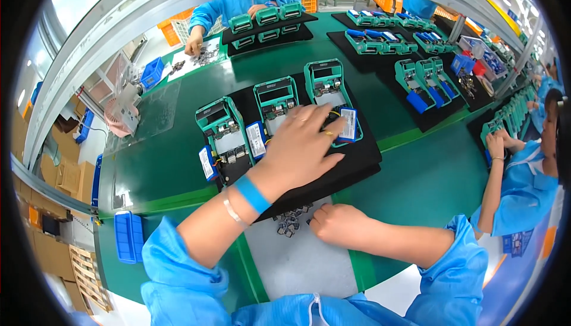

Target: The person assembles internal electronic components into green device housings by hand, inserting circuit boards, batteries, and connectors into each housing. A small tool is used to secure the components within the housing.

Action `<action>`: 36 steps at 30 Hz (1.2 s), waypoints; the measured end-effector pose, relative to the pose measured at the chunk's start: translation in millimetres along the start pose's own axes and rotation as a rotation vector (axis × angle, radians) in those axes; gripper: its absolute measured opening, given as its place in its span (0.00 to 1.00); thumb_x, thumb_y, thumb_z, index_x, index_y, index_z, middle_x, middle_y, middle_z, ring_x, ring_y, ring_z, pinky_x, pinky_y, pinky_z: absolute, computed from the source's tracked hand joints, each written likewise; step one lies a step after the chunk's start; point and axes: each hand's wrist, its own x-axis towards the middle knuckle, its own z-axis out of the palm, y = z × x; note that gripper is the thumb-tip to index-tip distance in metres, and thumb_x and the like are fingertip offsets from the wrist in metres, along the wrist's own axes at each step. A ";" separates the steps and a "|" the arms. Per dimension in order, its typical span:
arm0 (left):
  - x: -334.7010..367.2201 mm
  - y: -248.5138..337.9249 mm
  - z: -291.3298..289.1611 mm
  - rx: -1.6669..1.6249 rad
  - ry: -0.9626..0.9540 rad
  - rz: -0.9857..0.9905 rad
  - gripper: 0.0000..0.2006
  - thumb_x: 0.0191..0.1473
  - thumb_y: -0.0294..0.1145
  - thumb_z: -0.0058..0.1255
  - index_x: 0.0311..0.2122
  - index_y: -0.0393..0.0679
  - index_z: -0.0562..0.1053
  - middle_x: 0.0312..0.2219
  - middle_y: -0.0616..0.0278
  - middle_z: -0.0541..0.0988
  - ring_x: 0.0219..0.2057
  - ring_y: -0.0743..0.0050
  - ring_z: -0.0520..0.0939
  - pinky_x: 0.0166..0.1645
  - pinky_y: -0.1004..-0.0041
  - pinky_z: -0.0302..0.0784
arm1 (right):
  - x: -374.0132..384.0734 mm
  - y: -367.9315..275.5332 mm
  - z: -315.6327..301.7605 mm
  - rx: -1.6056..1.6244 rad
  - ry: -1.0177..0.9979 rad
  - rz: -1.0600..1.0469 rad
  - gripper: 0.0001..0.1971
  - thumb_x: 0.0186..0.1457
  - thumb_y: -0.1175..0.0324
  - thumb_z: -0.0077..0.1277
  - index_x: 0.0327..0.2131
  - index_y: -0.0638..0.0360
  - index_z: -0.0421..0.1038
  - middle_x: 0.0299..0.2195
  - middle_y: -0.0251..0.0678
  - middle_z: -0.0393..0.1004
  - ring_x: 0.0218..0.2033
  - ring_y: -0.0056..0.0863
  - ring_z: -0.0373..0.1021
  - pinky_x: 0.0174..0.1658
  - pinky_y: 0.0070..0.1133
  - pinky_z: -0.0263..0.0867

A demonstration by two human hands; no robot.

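My left hand (297, 150) reaches over a row of three green device housings, its fingers spread, near the middle and right ones. The left housing (217, 112), middle housing (275, 91) and right housing (324, 73) lie on a black foam tray (363, 159), with circuit boards showing inside. Blue wired battery packs hang at their near ends: a left pack (207, 163), a middle pack (256, 140) and a right pack (349, 125) beside my left fingers. My right hand (340, 225) is closed beside small dark square parts (288, 223) on a pale sheet (297, 266); whatever it pinches is hidden.
A blue bin (128, 237) stands at left, below a pink fan (121, 115). Across the green table (160, 177), a person's hand (194, 41) touches scattered parts. More housings sit on a tray (425, 118) at right. Another person's hands (497, 144) work at the far right.
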 end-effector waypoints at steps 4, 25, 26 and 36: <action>40.3 1.5 30.5 0.049 -0.207 -0.037 0.34 0.50 0.43 0.64 0.64 0.55 0.69 0.56 0.44 0.69 0.55 0.41 0.72 0.60 0.54 0.69 | 1.3 -0.5 3.9 0.023 0.029 0.026 0.03 0.37 0.70 0.55 0.18 0.56 0.72 0.20 0.34 0.73 0.27 0.30 0.76 0.27 0.24 0.73; -7.4 -12.4 25.8 0.067 0.031 -0.119 0.39 0.50 0.44 0.63 0.65 0.46 0.61 0.65 0.47 0.59 0.65 0.47 0.63 0.67 0.47 0.58 | 39.2 196.0 -31.5 -0.192 0.572 0.230 0.08 0.41 0.75 0.61 0.28 0.55 0.74 0.28 0.30 0.67 0.32 0.28 0.71 0.31 0.24 0.71; -10.5 -14.9 30.3 0.071 -0.042 -0.093 0.35 0.54 0.45 0.60 0.65 0.46 0.63 0.64 0.47 0.62 0.66 0.47 0.62 0.66 0.47 0.59 | 45.0 199.4 -28.0 -0.232 0.566 0.222 0.08 0.39 0.75 0.60 0.26 0.55 0.72 0.27 0.29 0.66 0.31 0.28 0.70 0.30 0.24 0.70; -25.2 -27.9 46.6 -0.001 -0.022 -0.110 0.23 0.58 0.40 0.55 0.56 0.41 0.73 0.60 0.45 0.66 0.65 0.47 0.61 0.64 0.52 0.65 | 68.7 207.0 -14.4 -0.398 0.442 0.153 0.09 0.35 0.71 0.58 0.24 0.55 0.69 0.27 0.29 0.65 0.31 0.27 0.69 0.27 0.22 0.69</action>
